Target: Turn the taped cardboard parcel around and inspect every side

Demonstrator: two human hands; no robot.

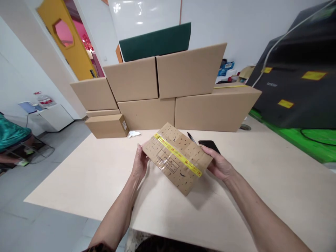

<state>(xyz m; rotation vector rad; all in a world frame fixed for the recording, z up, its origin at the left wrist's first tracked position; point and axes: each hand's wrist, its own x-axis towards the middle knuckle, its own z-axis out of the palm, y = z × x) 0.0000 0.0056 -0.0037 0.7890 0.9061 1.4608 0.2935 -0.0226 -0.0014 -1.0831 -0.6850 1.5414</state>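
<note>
A small cardboard box (181, 140) with dark printed marks and a strip of yellow printed tape (181, 155) across it is held tilted above the table. Its left corner is gripped by my left hand (140, 162), thumb along the edge and the other fingers partly hidden. On the opposite side, my right hand (217, 162) holds the right corner, with its fingers mostly underneath. Just behind the box lie a black marker (191, 137) and a black phone-like flat object (210, 145), close to my right hand.
Large cardboard boxes (147, 113) are stacked along the back of the table (86, 175), topped by a dark green box (157, 42). A smaller carton (105, 126) and crumpled white paper (134, 134) sit back left. A tape roll (245, 127) lies back right. A person (13, 136) sits far left.
</note>
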